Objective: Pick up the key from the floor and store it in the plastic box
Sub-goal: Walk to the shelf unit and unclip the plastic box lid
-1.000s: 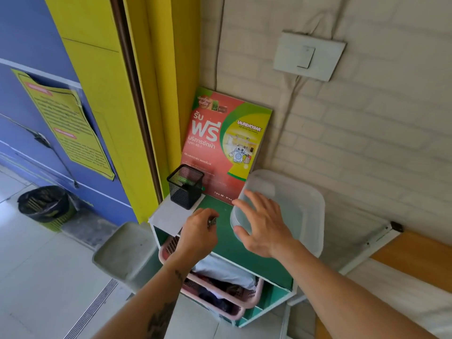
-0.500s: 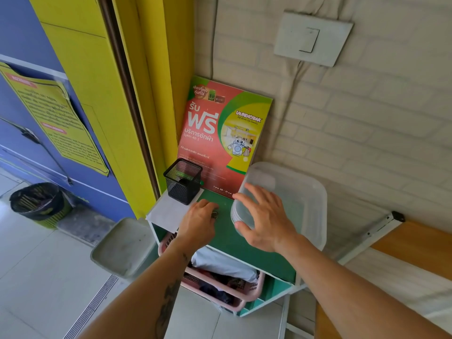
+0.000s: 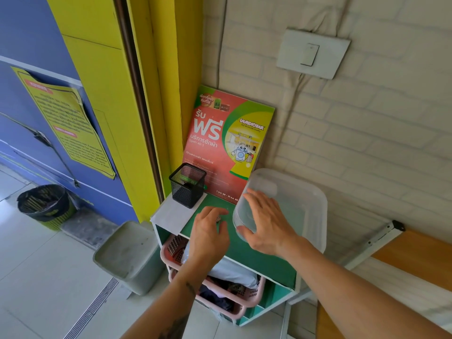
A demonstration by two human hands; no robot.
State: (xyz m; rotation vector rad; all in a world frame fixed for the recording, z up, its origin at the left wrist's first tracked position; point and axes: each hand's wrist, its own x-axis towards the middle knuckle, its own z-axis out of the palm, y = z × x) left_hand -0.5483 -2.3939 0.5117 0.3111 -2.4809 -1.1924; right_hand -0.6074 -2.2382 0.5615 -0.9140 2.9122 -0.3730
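Gripping key [image 3: 218, 219], left hand [image 3: 208, 237]

I see bright, even daylight with only soft shadows under the shelf [image 3: 244, 255]. The wide lens bends the door frame [image 3: 137, 94] and brick wall [image 3: 367, 148] at the edges; focus looks sharp throughout.

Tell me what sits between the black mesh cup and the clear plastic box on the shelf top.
In the head view, only bare green shelf top separates the mesh cup from the plastic box, with the left hand over its near part; the poster stands behind.
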